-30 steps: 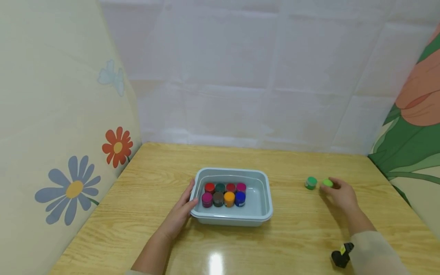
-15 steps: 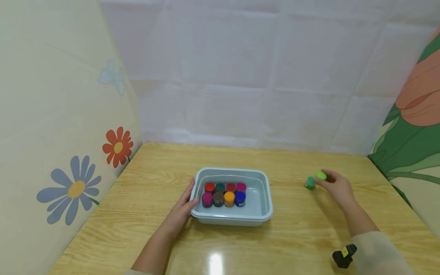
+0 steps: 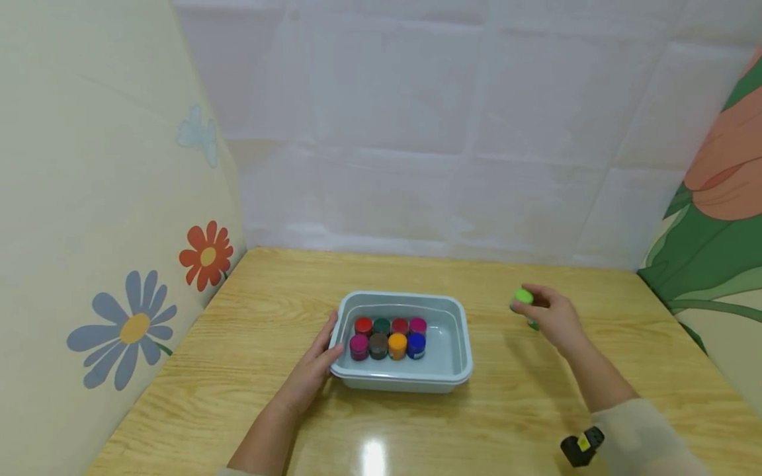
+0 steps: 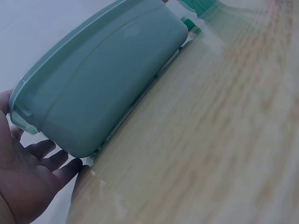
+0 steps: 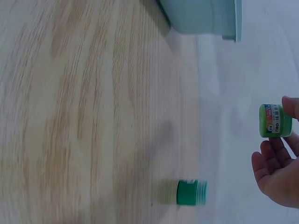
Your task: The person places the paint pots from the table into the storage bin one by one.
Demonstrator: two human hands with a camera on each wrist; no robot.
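My right hand (image 3: 557, 322) pinches a small light-green paint jar (image 5: 275, 120) between thumb and fingers, lifted above the table. Below it, a darker green paint jar (image 5: 191, 192) stands on the wood, mostly hidden behind the hand in the head view. A pale blue-green plastic basin (image 3: 443, 370) sits mid-table. At its left end my left hand (image 3: 309, 373) holds the rim, thumb over the edge and fingers against the outer wall. Inside, several lidded paint jars stand in two rows, among them an orange jar (image 3: 397, 346) and a blue jar (image 3: 416, 345).
Bare basin floor (image 3: 442, 344) shows right of the jars. A black device with a yellow mark (image 3: 582, 446) sits at my right sleeve. White cloth (image 3: 369, 165) hangs behind the wooden table (image 3: 286, 277), with flower-printed cloth on both sides.
My right hand has lifted the light-green jar off the table and carried it left, past the darker green jar. My left hand and the basin have stayed put.
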